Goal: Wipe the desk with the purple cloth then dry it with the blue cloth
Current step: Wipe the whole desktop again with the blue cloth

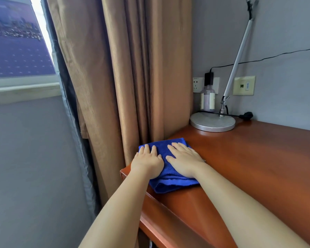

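We see the blue cloth (168, 173) folded at the desk's (249, 158) left end beside the curtain (132, 68); left hand (147, 161) and right hand (183, 159) press it flat-fingered, grasping nothing

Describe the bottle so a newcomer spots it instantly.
Follow the wooden desk to its far corner by the brown curtain. Behind the lamp's round silver base, against the wall, stands the clear bottle: the only see-through thing there, with pale labels.
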Demonstrator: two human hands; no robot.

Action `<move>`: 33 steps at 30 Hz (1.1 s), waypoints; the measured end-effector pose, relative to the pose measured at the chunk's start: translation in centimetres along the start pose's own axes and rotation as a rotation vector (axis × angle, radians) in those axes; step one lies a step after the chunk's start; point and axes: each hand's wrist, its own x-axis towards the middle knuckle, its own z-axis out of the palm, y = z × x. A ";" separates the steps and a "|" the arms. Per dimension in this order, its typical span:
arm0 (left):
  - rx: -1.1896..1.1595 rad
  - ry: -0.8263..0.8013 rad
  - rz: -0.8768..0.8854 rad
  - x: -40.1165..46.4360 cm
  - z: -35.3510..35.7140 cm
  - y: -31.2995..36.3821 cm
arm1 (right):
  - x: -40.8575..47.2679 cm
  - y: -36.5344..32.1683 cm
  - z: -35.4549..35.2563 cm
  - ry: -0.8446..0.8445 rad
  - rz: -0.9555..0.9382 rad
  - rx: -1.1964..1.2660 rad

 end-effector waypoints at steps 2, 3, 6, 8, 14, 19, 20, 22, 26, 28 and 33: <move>-0.027 0.002 -0.031 2.0 0.2 -0.1 | 1.7 0.7 -0.2 0.004 0.001 -0.001; -0.028 0.003 -0.033 2.8 0.3 -0.1 | 2.5 1.1 -0.3 0.006 0.003 -0.001; -0.025 -0.013 -0.044 4.5 0.3 0.1 | 4.2 1.8 -0.5 0.008 0.009 -0.004; -0.026 0.000 -0.045 4.6 0.0 0.5 | 4.5 2.0 -0.6 0.008 0.010 -0.008; -0.059 0.034 -0.030 1.5 -0.9 1.7 | 2.0 1.8 -0.6 0.008 0.027 -0.003; -0.050 0.022 0.037 -2.2 -0.1 2.7 | -2.8 1.6 -0.2 0.001 0.058 0.017; -0.045 0.015 0.051 -3.2 0.0 3.2 | -4.1 1.7 -0.3 0.002 0.067 0.017; -0.071 0.008 0.049 -4.5 0.2 4.0 | -5.7 1.9 -0.2 0.003 0.078 0.021; -0.075 -0.001 0.088 -6.5 -0.1 5.9 | -8.4 2.7 -0.3 0.014 0.105 0.028; -0.065 -0.020 0.090 -6.4 -0.3 6.1 | -8.6 2.9 -0.3 0.024 0.110 0.030; -0.042 -0.048 0.103 -4.3 -0.4 6.5 | -6.8 3.7 -0.7 0.024 0.122 0.025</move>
